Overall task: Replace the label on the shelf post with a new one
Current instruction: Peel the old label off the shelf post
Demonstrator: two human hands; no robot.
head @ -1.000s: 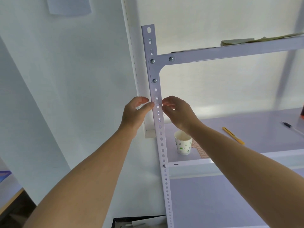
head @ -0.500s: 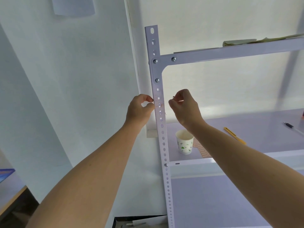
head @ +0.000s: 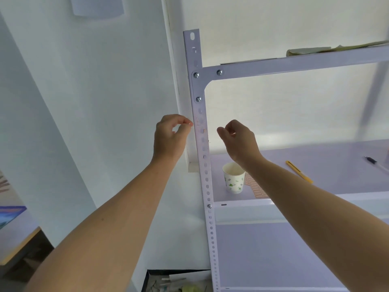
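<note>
Left hand (head: pixel 169 137), centre frame, thumb and forefinger pinched together just left of the shelf post (head: pixel 202 144); what they hold cannot be told. Post upright at centre, faint residue marks between the hands. Right hand (head: pixel 240 142), fingers loosely curled, just right of post, apart from it. Paper cup (head: pixel 234 178) below on the shelf (head: pixel 315 159).

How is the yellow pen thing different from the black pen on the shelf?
The yellow tool is yellow all over; the black pen is dark at one end with a pale barrel. The yellow tool lies nearer the paper cup, while the black pen lies far off at the picture's right edge, partly cut off. Both lie flat on the same shelf, slanting the same way, and neither hand is touching them.
</note>
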